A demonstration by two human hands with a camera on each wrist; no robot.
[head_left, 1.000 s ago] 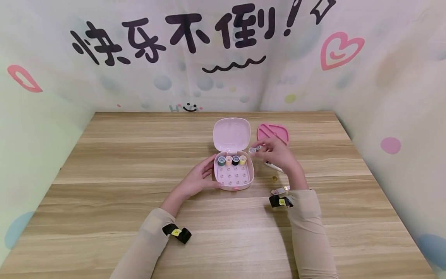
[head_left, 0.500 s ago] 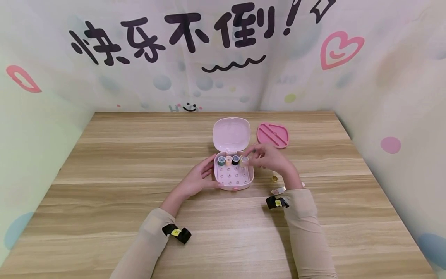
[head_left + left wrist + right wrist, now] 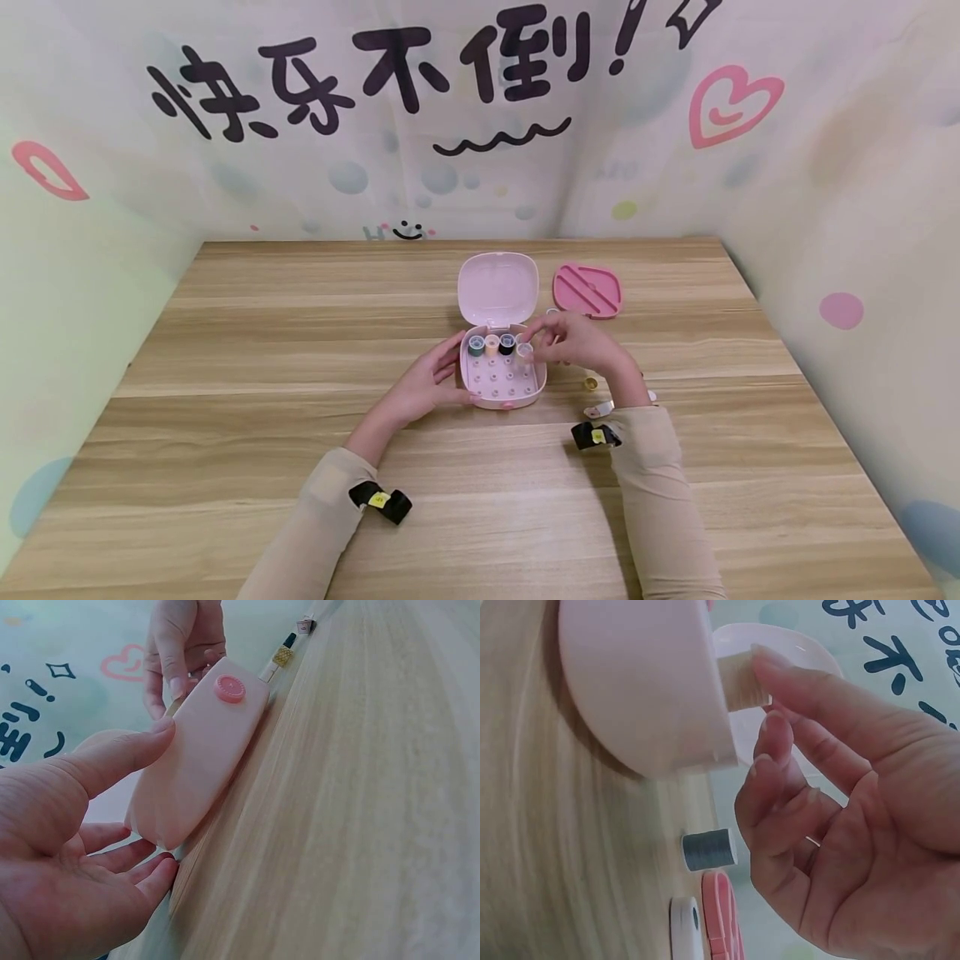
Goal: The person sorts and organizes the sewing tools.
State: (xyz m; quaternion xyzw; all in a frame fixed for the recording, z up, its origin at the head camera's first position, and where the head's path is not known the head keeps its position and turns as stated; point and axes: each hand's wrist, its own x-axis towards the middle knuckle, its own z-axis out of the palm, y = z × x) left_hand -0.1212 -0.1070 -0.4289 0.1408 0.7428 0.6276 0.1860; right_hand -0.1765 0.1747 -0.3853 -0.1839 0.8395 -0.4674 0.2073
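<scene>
A pale pink sewing box [image 3: 504,403] stands with its lid [image 3: 498,289] raised behind it. My left hand [image 3: 416,390] grips its left side, thumb at the front rim and fingers along the wall, as the left wrist view shows. Within the box, the back row holds a teal thread spool [image 3: 476,347], a peach spool [image 3: 492,346], a black spool [image 3: 507,345] and, partly covered, a pale yellow one. My right hand [image 3: 581,343] pinches a beige thread spool [image 3: 742,681] between thumb and finger at the box's right side, just in front of the yellow one.
Behind the right hand lies a pink tray [image 3: 588,292] with slots. A dark grey thread spool [image 3: 709,850] rests on the table beside a white object [image 3: 685,930]. Nearer me are a gold thimble [image 3: 591,384] and a small pale, shiny piece [image 3: 599,410].
My right hand has moved left from beside the box to over it, bringing the beige spool down into the second row. The left hand has kept its hold on the box.
</scene>
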